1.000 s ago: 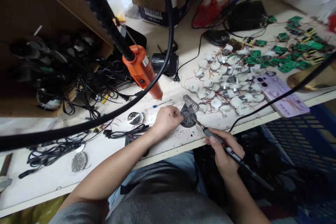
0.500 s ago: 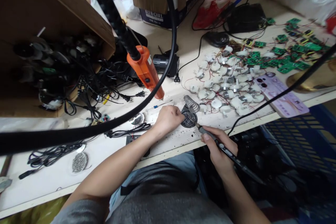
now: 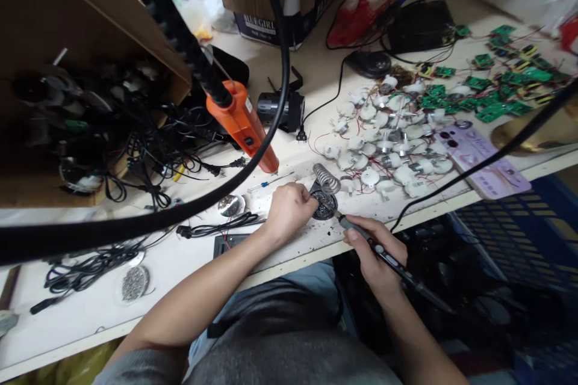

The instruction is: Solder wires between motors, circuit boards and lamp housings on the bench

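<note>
My right hand (image 3: 377,249) is closed round the grey handle of a soldering iron (image 3: 361,233), whose tip points left over a small round black dish (image 3: 326,207) holding dark and shiny bits. At the dish's left rim is my left hand (image 3: 289,207), its fingers pinched together. What they hold, if anything, is too small or hidden to make out. A coiled metal spring (image 3: 326,178) rises from the back of the dish. Behind my left hand lies a thin blue screwdriver (image 3: 270,182).
White round motors (image 3: 370,177) with red wires are heaped right of the spring, green circuit boards (image 3: 503,109) beyond. An orange electric screwdriver (image 3: 244,126) hangs at centre, its black cable (image 3: 180,222) arching across. A cardboard box (image 3: 149,30) stands left, a phone (image 3: 483,162) right.
The view has shifted slightly, so the bench things sit a little further left. Both hands keep nearly the same pose at the dish.
</note>
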Tool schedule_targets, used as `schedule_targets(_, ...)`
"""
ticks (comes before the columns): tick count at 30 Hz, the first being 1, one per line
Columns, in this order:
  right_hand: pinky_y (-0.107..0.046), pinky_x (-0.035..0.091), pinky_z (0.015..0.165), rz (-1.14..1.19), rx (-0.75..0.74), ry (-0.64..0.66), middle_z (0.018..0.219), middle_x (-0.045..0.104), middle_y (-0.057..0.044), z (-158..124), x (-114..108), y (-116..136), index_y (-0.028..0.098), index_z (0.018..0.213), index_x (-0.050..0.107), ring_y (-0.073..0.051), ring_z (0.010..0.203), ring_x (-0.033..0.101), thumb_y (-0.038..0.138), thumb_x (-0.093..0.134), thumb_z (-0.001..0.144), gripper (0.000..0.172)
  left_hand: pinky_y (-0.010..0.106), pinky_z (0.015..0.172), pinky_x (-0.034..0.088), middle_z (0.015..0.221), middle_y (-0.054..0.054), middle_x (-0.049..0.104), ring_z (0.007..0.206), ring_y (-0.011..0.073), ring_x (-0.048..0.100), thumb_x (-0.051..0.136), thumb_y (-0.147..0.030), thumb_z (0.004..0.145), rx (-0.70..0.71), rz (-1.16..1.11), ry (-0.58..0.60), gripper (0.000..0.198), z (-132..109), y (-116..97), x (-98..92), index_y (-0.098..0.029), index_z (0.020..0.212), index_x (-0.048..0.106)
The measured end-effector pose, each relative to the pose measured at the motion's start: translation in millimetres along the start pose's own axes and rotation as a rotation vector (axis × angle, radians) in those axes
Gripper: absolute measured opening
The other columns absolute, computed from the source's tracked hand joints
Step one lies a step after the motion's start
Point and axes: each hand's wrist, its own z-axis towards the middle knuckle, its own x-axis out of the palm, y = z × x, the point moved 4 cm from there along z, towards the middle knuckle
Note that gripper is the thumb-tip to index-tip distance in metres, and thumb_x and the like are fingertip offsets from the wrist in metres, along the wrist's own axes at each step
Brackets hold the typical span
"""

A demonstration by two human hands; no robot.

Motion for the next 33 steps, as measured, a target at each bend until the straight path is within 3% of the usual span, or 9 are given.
schedule_targets(6,-0.028,0.063,0.07,-0.007,-0.006,0.017,0.09,0.077,-0.003,0.0,0.1,-1.6,0.024,0.106,0.074,-0.016,0.07,0.074,0.03,0.066,0.094,0.015,0.027,0.064,0.039,0.062,0.0,0.063,0.062,0.0151,0.056,0.064,-0.011,0.077,0.008,0.001,-0.005,0.022,-0.5,1.8,0.6,-0.019,0.057,0.059)
schedule_targets(11,-0.026,0.06,0.06,0.015,0.025,-0.006,0.08,0.075,-0.002,0.1,-1.6,-2.6,0.022,0.105,0.075,-0.016,0.064,0.072,0.037,0.063,0.095,0.021,0.027,0.063,0.039,0.062,0.0,0.063,0.061,0.0148,0.056,0.063,-0.011,0.077,0.003,-0.007,-0.01,0.021,-0.7,2.0,0.4,-0.019,0.058,0.059)
schedule_targets(17,-0.03,0.062,0.071,0.007,0.049,-0.033,0.087,0.077,-0.003,-0.4,0.7,0.2,0.023,0.102,0.075,-0.017,0.07,0.073,0.036,0.064,0.095,0.019,0.028,0.066,0.043,0.062,0.0,0.063,0.063,0.016,0.058,0.064,-0.011,0.075,-0.002,-0.027,-0.005,0.02,-1.2,1.5,-0.6,-0.02,0.057,0.059)
schedule_targets(23,-0.026,0.058,0.056,0.058,0.037,-0.036,0.075,0.075,-0.001,-0.5,-1.3,-5.6,0.022,0.105,0.076,-0.016,0.059,0.07,0.037,0.066,0.094,0.02,0.027,0.069,0.046,0.065,0.0,0.065,0.065,0.0158,0.061,0.064,-0.011,0.076,-0.003,-0.082,-0.053,0.015,-2.8,8.1,-3.2,-0.019,0.063,0.063)
schedule_targets(33,-0.026,0.059,0.059,0.055,0.022,-0.022,0.078,0.075,-0.001,0.1,-1.0,-5.0,0.023,0.105,0.075,-0.015,0.061,0.071,0.033,0.065,0.094,0.018,0.027,0.069,0.043,0.069,0.001,0.064,0.067,0.0151,0.058,0.063,-0.008,0.077,0.04,-0.026,-0.077,0.016,0.2,5.1,0.1,-0.017,0.064,0.061)
